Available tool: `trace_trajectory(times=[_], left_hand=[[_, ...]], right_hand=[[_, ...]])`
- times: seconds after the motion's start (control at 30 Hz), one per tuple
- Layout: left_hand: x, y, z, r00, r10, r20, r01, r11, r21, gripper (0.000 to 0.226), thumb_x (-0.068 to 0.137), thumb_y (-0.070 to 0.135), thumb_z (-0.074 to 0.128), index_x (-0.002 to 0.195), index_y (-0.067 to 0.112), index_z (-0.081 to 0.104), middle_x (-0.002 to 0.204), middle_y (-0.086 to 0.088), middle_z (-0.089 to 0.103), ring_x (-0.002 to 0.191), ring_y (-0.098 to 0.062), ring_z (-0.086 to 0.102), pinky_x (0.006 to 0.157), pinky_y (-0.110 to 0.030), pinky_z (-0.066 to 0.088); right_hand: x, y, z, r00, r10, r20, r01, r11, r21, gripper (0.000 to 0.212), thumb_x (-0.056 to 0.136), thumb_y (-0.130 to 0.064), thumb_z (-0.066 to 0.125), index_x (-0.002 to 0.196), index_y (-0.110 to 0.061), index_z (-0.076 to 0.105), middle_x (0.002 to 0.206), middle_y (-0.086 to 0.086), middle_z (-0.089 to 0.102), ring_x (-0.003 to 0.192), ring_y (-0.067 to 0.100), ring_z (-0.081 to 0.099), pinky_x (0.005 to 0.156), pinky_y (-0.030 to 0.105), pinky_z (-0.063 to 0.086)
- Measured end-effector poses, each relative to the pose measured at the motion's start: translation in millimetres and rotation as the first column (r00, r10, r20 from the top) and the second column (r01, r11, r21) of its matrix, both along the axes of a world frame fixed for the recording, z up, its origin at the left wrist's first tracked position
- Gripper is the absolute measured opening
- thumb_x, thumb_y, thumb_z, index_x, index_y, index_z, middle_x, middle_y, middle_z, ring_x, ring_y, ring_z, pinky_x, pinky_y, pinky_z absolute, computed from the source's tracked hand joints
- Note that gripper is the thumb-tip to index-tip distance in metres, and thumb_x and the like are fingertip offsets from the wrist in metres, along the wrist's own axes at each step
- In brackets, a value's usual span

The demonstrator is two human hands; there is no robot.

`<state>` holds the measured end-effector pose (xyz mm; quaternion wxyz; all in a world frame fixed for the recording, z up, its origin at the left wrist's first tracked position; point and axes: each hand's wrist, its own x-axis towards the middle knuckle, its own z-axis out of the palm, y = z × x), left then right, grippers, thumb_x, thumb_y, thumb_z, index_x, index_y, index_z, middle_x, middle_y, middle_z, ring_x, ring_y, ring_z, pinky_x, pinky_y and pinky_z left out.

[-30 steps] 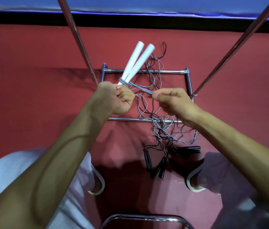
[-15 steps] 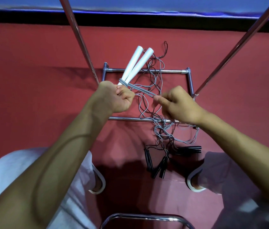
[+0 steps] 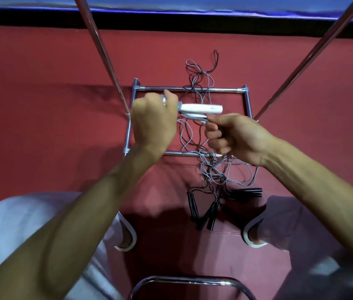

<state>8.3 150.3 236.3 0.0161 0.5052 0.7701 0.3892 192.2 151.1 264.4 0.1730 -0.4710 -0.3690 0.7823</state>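
— Swung round, those white handles (image 3: pixel 201 108): a second ago they pointed up and away, now they lie level, tips to the right.

— And who has them?

— The left hand (image 3: pixel 153 120), clenched in a fist round their near ends. A dull grey cap pokes out past the knuckles. Both handles are smooth, round plastic sticks, one lying just under the other.

— The other hand?

— The right hand (image 3: pixel 234 135) has come in close under the handle tips. Thumb and forefinger pinch the grey cord (image 3: pixel 189 115), with the other fingers curled under. It is a thin, round cord that runs in a short flat loop from the fist to the pinch.

— Where is all this?

— Held in the air above a rectangular frame (image 3: pixel 192 89) of shiny metal tube, which lies on the red floor (image 3: pixel 52 126). That floor looks matte and cloth-like.

— The rest of the cord?

— It hangs down into a loose tangle (image 3: pixel 212 169) of grey and dark strands draped across the frame's near bar. Whether the strands are knotted, I cannot tell.

— Anything else down there?

— Slim black handles (image 3: pixel 205 215), glossy, fanned out near the person's feet, and another black pair (image 3: pixel 247 190) lying flat to the right. Two polished poles (image 3: pixel 99 46) slant up from the frame's sides.
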Motion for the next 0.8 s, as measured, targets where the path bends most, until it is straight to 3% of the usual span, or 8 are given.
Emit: trace_trajectory(times=[0.07, 0.13, 0.23, 0.33, 0.47, 0.53, 0.63, 0.8], left_hand=[[2.6, -2.4, -1.5, 0.99, -0.04, -0.135, 0.034, 0.998, -0.047, 0.041, 0.086, 0.029, 0.057, 0.057, 0.0, 0.063, 0.052, -0.026, 0.057, 0.046, -0.042, 0.056, 0.042, -0.036, 0.039], [6.1, -6.4, 1.7, 0.979, -0.137, -0.15, 0.114, 0.982, -0.152, 0.038, 0.09, 0.026, 0.059, 0.071, -0.006, 0.067, 0.065, -0.031, 0.062, 0.06, -0.047, 0.063, 0.051, -0.042, 0.048], [7.6, -9.1, 2.6, 0.966, -0.223, -0.13, 0.159, 0.911, -0.38, 0.035, 0.096, 0.026, 0.056, 0.095, -0.006, 0.069, 0.093, -0.031, 0.067, 0.09, -0.049, 0.065, 0.073, -0.046, 0.051], [7.8, -12.6, 4.9, 0.956, -0.273, -0.108, 0.184, 0.844, -0.504, 0.034, 0.094, 0.028, 0.057, 0.101, -0.003, 0.069, 0.102, -0.028, 0.068, 0.099, -0.048, 0.064, 0.079, -0.044, 0.052], [8.0, -13.8, 2.6, 0.928, -0.373, -0.007, 0.292, 0.737, -0.61, 0.029, 0.09, 0.029, 0.058, 0.079, 0.003, 0.062, 0.093, -0.024, 0.067, 0.096, -0.044, 0.063, 0.076, -0.038, 0.047], [10.8, -16.8, 5.5, 0.912, -0.405, 0.066, 0.352, 0.69, -0.632, 0.039, 0.091, 0.03, 0.059, 0.062, 0.01, 0.044, 0.073, -0.014, 0.055, 0.086, -0.04, 0.056, 0.07, -0.034, 0.038], [14.8, -20.3, 11.3, 0.877, -0.463, 0.127, 0.433, 0.647, -0.628, 0.046, 0.092, 0.032, 0.061, 0.056, 0.012, 0.04, 0.058, -0.004, 0.04, 0.068, -0.034, 0.043, 0.064, -0.031, 0.031], [10.7, -14.9, 25.9, 0.81, -0.49, 0.321, 0.578, 0.578, -0.576, 0.05, 0.091, 0.031, 0.062, 0.052, 0.011, 0.037, 0.049, -0.002, 0.029, 0.046, -0.016, 0.026, 0.042, -0.028, 0.023]], right_hand=[[-1.3, -2.5, 3.8, 0.995, 0.01, 0.096, -0.016, 0.998, 0.054, 0.036, 0.105, -0.025, 0.048, 0.07, -0.018, 0.049, 0.06, -0.005, 0.028, 0.046, 0.008, 0.017, 0.044, 0.023, 0.008], [0.2, -4.8, 4.2, 0.945, 0.082, 0.318, -0.165, 0.956, 0.241, 0.033, 0.098, -0.024, 0.065, 0.068, -0.01, 0.063, 0.053, -0.004, 0.03, 0.042, 0.01, 0.019, 0.041, 0.02, 0.012], [5.1, -8.2, -0.1, 0.771, 0.044, 0.636, -0.487, 0.684, 0.543, 0.014, 0.083, -0.021, 0.083, 0.086, -0.016, 0.07, 0.051, -0.006, 0.047, 0.042, 0.009, 0.034, 0.047, 0.026, 0.031], [8.7, -8.4, -3.9, 0.693, -0.053, 0.719, -0.652, 0.379, 0.657, 0.015, 0.079, -0.021, 0.083, 0.09, -0.022, 0.073, 0.052, -0.015, 0.048, 0.046, 0.001, 0.043, 0.058, 0.027, 0.037], [17.4, -1.0, -1.1, 0.637, -0.032, 0.77, -0.746, 0.229, 0.626, 0.024, 0.076, -0.042, 0.086, 0.082, -0.02, 0.078, 0.052, -0.016, 0.045, 0.051, 0.0, 0.043, 0.057, 0.032, 0.043], [24.7, 5.0, 1.2, 0.651, -0.012, 0.759, -0.738, 0.224, 0.637, 0.029, 0.077, -0.048, 0.084, 0.078, -0.02, 0.078, 0.051, -0.009, 0.051, 0.049, 0.009, 0.043, 0.055, 0.032, 0.044], [33.2, 10.7, 7.2, 0.731, 0.121, 0.671, -0.671, 0.301, 0.677, 0.04, 0.083, -0.052, 0.076, 0.071, -0.014, 0.075, 0.05, 0.001, 0.046, 0.051, 0.012, 0.034, 0.05, 0.029, 0.036], [40.4, 14.2, 10.1, 0.898, 0.257, 0.356, -0.433, 0.658, 0.616, 0.041, 0.092, -0.031, 0.071, 0.068, 0.002, 0.062, 0.056, 0.01, 0.047, 0.053, 0.018, 0.039, 0.049, 0.027, 0.034]])
